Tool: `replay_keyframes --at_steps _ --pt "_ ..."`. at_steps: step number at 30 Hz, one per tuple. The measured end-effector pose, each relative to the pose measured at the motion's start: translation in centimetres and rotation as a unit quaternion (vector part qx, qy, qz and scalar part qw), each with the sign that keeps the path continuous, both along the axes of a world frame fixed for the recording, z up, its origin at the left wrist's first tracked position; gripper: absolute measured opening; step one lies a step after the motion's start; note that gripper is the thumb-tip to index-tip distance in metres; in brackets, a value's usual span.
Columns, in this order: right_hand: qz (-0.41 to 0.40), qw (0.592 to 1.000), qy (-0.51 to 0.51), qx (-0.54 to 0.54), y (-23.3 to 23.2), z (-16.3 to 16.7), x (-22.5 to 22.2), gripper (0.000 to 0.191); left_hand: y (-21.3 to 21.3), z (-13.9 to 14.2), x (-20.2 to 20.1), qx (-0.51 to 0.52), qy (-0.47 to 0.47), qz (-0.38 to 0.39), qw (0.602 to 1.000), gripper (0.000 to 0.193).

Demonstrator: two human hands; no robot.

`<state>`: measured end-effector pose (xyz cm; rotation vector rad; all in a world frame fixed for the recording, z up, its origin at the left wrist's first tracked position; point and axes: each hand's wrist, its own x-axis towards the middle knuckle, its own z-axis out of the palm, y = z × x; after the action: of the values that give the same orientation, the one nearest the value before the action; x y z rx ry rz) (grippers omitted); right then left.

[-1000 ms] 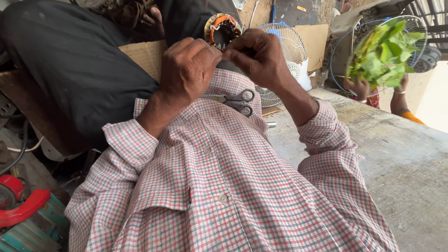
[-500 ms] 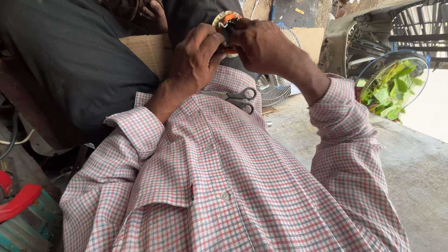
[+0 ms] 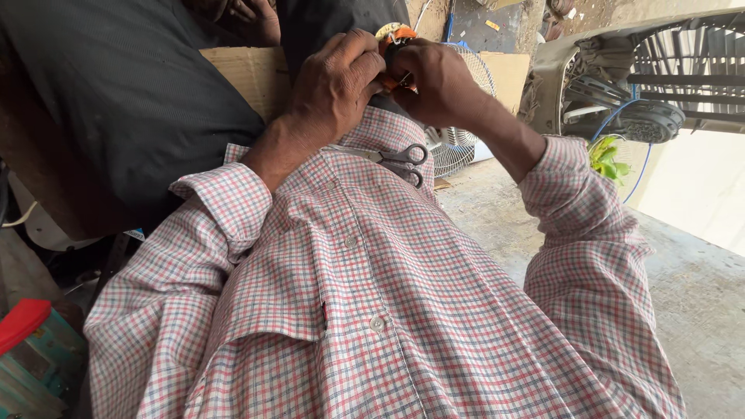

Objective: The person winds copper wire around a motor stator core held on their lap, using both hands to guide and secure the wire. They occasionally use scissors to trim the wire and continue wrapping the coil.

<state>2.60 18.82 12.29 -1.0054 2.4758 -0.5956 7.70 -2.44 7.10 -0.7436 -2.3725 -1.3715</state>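
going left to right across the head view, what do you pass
red-topped box → cardboard sheet → left hand → small orange part held up between both hands → right hand → grey fan housing
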Motion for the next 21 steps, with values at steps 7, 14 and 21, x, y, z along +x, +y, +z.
replay_keyframes --at_steps 7,14,21 --pt "-0.132 0.948 -0.288 0.027 1.2 -0.6 -1.3 0.033 0.2 -0.3 0.5 0.022 -0.037 -0.009 0.999 0.018" --pt "-0.175 0.922 -0.345 -0.021 0.9 0.3 -1.6 0.039 0.7 0.4 1.5 0.032 -0.012 0.012 0.999 0.016" --pt "-0.183 0.931 -0.316 -0.022 0.9 0.3 -1.5 0.043 1.4 0.8 1.8 -0.136 0.059 0.053 0.987 0.010"
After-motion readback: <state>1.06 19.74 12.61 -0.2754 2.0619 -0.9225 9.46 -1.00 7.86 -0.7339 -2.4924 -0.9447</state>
